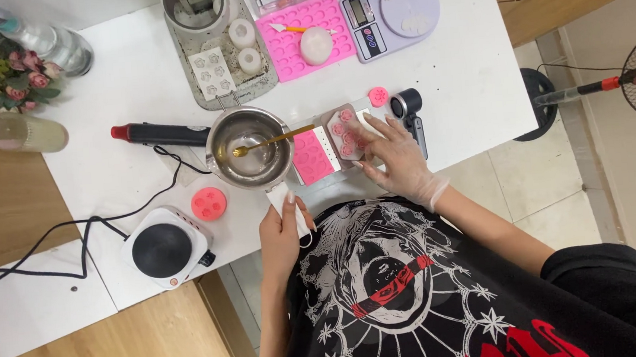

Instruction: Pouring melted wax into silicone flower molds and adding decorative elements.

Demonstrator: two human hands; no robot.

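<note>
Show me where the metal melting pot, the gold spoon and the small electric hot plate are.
Metal melting pot (pixel 258 177): head view, on the near inner wall of the bowl.
Gold spoon (pixel 278 138): head view, midway along its handle.
Small electric hot plate (pixel 162 250): head view, centre of the black round heating disc.

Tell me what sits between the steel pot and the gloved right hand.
A flat pink mold lies between the pot and the right hand, seen in the head view; a gold spoon reaches over it.

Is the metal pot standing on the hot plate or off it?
Off it. The metal pot stands on the white table, and the hot plate sits bare nearby.
</note>
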